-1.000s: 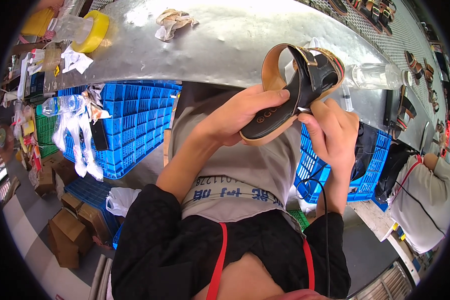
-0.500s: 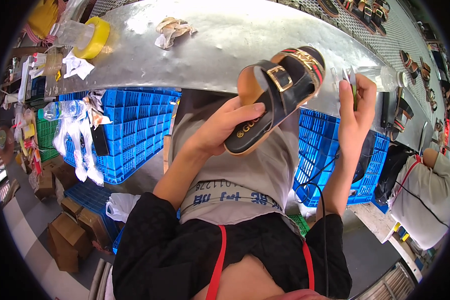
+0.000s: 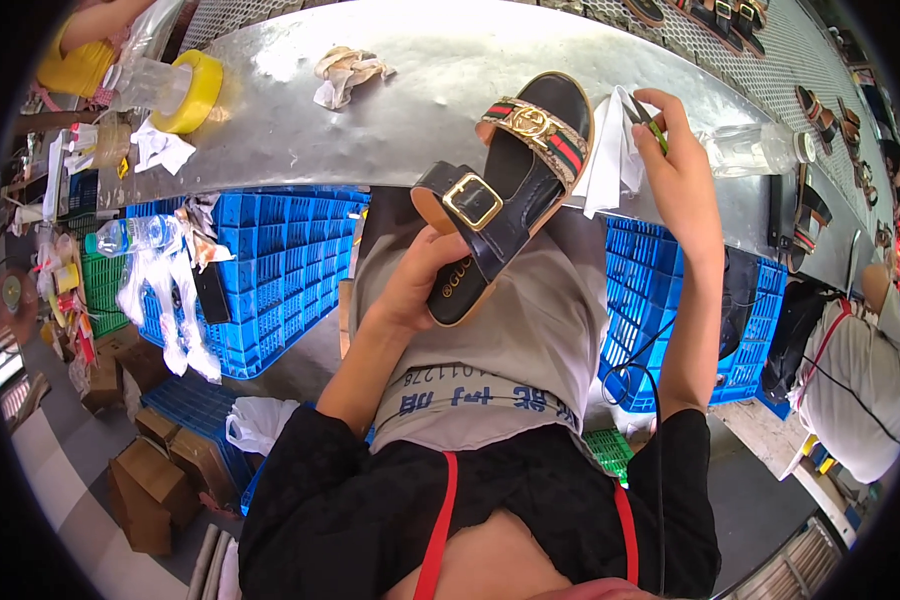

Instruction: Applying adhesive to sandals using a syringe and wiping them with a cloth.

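My left hand [image 3: 417, 285] is closed around the heel end of a black sandal [image 3: 515, 205], tilted above my lap with its toe up and to the right. The sandal has a gold-buckled strap and a striped strap with a gold ornament. In my right hand [image 3: 678, 165], right of the toe, is a small pair of snips [image 3: 652, 128], partly green and mostly covered by the fingers. A white cloth [image 3: 610, 165] hangs between the sandal and that hand, at the table's near edge. Whether the fingers also touch the cloth I cannot tell.
On the metal table [image 3: 270, 110] lie a crumpled rag [image 3: 350, 75], a yellow tape roll [image 3: 190, 92] and a clear bottle [image 3: 755, 150]. Blue crates [image 3: 280, 270] stand below. More sandals [image 3: 735, 25] rest on mesh at the far right. Another person [image 3: 855, 390] sits at the right.
The sandal has turned more upright and come slightly left, its striped strap now facing me. My right hand has moved left and up with the snips. The white cloth has come into sight.
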`<state>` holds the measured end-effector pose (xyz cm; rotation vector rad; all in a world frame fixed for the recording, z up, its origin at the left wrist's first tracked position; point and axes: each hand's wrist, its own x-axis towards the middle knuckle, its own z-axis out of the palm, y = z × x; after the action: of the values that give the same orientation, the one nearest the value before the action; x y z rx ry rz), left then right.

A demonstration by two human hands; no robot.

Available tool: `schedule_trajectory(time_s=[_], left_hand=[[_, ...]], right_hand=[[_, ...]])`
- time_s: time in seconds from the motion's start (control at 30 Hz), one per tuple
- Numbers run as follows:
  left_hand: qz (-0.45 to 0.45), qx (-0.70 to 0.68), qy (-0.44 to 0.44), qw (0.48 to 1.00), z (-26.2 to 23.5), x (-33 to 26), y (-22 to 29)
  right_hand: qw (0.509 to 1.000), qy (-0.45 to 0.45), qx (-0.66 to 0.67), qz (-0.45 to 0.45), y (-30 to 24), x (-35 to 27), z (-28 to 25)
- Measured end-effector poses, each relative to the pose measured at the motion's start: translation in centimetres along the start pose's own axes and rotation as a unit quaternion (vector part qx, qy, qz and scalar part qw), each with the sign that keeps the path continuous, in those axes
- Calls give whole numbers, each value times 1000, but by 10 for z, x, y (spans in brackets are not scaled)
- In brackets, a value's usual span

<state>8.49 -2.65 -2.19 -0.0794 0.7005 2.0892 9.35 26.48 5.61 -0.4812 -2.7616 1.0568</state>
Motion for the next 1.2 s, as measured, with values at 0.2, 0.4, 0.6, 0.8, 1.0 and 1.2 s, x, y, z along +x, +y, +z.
schedule_trajectory(time_s=[0.2, 0.4, 0.6, 0.8, 1.0, 1.2], left_hand=[[-31, -4, -10, 999, -10, 1, -11], [43, 126, 38, 990, 2, 0, -15], [27, 211, -9, 977, 3, 1, -1], [74, 333, -8, 940, 20, 2, 15], [47, 379, -12, 924, 23, -4, 36], [133, 523, 48, 841, 48, -4, 96]], right_hand=[[997, 35, -53, -37, 21, 35, -11], [959, 225, -139, -97, 29, 46, -12], [960, 192, -150, -137, 31, 41, -9], [894, 278, -271, -225, 22, 40, -15], [949, -187, 250, 47, -24, -9, -30], [829, -125, 544, 34, 7, -41, -30]])
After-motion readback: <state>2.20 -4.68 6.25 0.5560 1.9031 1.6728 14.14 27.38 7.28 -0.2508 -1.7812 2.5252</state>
